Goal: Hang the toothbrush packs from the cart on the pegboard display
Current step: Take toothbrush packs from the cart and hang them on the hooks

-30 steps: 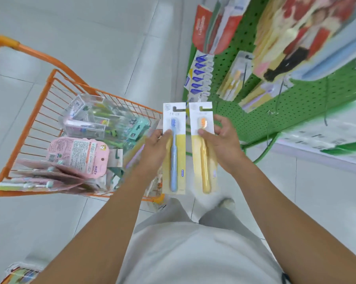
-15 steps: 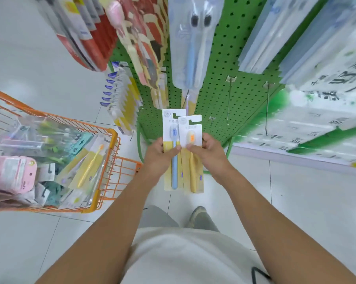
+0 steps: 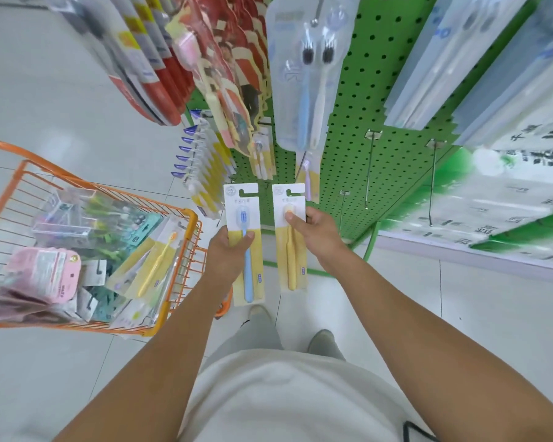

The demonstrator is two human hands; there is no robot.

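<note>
- Fingers of the left hand (image 3: 229, 250) pinch the blue toothbrush pack (image 3: 244, 240) at mid-card, thumb across the front.
- Left of that hand, the orange cart (image 3: 176, 282) holds more packs, a yellow toothbrush pack (image 3: 155, 266) on top.
- Just beside the blue one, apart from it, the right hand (image 3: 316, 234) grips the yellow-brush pack (image 3: 290, 244), thumb on its blister.
- Both cards stand upright before the green pegboard (image 3: 358, 122), near bare metal hooks (image 3: 369, 167).

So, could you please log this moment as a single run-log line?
left hand: holds blue toothbrush pack | right hand: holds yellow toothbrush pack | packs: apart, upright, unhung | pegboard: bare hooks ahead | cart: stocked
</note>
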